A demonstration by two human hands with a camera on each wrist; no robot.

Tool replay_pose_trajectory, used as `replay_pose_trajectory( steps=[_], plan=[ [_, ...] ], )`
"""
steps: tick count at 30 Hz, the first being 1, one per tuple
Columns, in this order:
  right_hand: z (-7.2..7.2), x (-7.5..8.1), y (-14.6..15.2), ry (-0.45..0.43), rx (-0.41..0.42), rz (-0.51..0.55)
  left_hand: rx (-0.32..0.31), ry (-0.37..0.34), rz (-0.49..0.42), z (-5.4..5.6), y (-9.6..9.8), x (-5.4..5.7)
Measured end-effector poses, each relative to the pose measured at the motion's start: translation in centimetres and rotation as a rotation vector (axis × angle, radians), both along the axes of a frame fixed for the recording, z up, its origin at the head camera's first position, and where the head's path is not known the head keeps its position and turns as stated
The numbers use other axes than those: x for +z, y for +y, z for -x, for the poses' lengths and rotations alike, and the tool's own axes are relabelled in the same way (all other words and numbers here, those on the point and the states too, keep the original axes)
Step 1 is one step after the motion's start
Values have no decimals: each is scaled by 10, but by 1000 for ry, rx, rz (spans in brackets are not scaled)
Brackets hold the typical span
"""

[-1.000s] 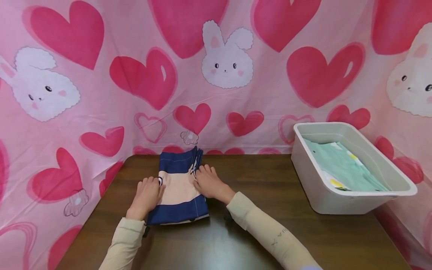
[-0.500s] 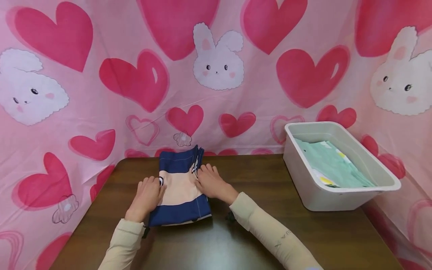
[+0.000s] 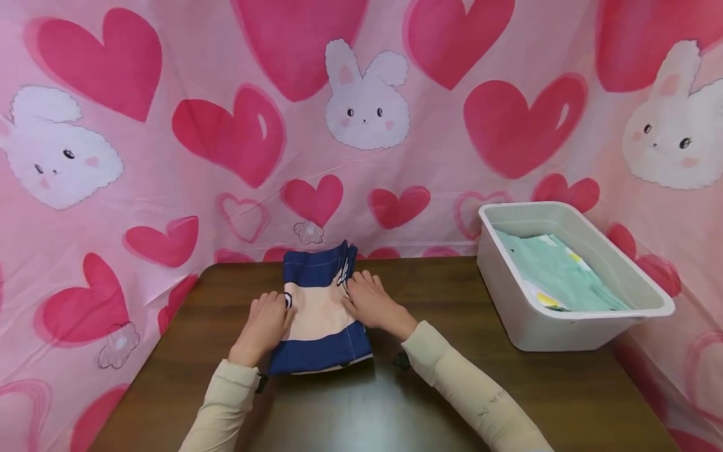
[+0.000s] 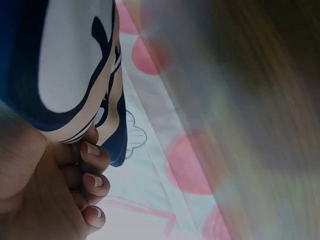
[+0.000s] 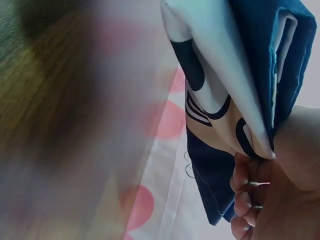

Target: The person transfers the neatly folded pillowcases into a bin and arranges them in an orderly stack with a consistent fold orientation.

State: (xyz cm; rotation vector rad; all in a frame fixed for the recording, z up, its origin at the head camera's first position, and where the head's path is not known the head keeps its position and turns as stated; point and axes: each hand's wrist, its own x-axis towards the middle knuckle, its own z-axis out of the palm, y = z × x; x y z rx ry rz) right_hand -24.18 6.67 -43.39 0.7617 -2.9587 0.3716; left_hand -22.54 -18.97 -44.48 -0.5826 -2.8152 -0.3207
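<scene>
A folded piece of navy and cream cloth [image 3: 319, 314] with a dark-outlined print is held just above or against the brown table; I cannot tell which. My left hand [image 3: 264, 326] grips its left edge. In the left wrist view, the curled fingers [image 4: 95, 159] lie under the fabric's edge, with the thumb side against it. On the opposite edge, my right hand [image 3: 377, 304] holds the gathered layers. The right wrist view shows those fingers [image 5: 242, 202] curled at the cloth's edge, where several stacked folds show. The cloth's underside is mostly hidden in the head view.
A pale grey plastic bin [image 3: 542, 333] stands at the right of the table [image 3: 440, 402]. Inside it lies folded mint-green cloth [image 3: 559, 270] with yellow and white patches. A pink curtain [image 3: 429, 163] with hearts and rabbits hangs behind and along both sides.
Both hands and the cloth between them have shifted a little to the right across the table, keeping their grip. The head view has also turned slightly; the bin stays in place.
</scene>
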Motion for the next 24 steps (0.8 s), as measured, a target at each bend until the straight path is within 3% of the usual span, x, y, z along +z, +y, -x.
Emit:
replay_pose_trajectory(
  steps=[9, 17, 24],
  plan=[
    [-3, 0, 17, 2, 10, 55, 12, -45, -11, 0, 15, 1],
    [-5, 3, 36, 32, -11, 76, -8, -21, -29, 0, 31, 9],
    [-7, 6, 45, 58, 19, 58, -21, -16, -33, -3, 38, 14]
  ],
)
